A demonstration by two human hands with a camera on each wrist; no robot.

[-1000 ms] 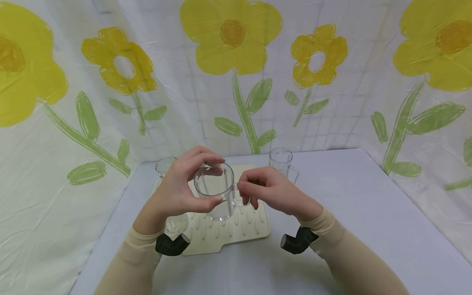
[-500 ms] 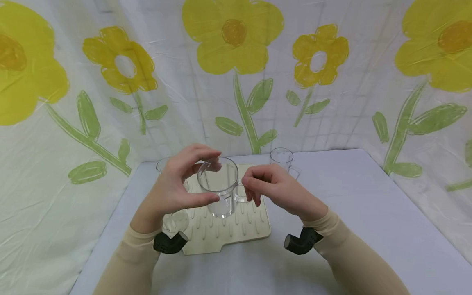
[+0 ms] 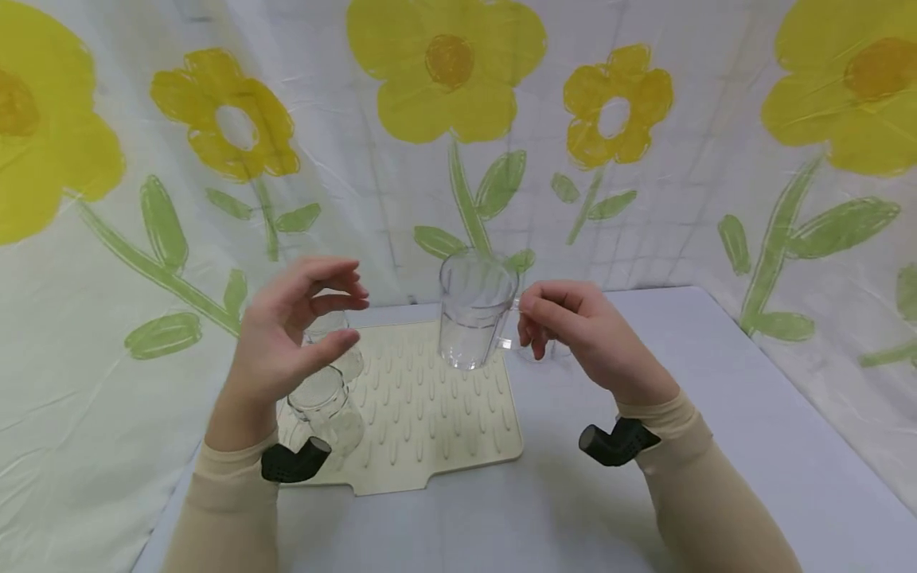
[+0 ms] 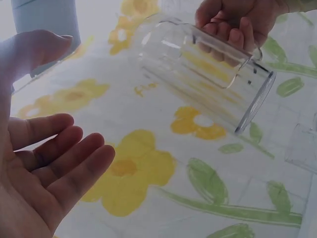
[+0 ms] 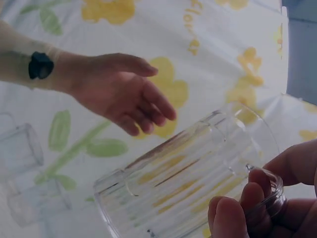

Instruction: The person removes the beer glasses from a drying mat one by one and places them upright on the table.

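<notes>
Held mug: clear cylindrical mug, glass or hard plastic (image 3: 469,318), centre of the head frame, rim up, slightly leaning, seemingly raised over the mat.
Right hand (image 3: 573,322): fingers curled round the mug's clear loop handle (image 5: 275,198); we guess this grip leaves rim and wall untouched.
Left hand (image 3: 275,338): left of centre, fingers gently bent, thumb apart, holding nothing; we see a gap to the held mug.
Mat: cream rectangular ribbed mat (image 3: 390,479), centre-left; ridges probably lift bases for draining.
Standing mugs: near clear cylindrical mug (image 3: 337,418) and far clear cylindrical mug (image 3: 351,363), mat's left side, perhaps leaving room rightward.
Behind right hand: clear, mostly hidden vessel (image 3: 556,348); we can't tell its pose.
</notes>
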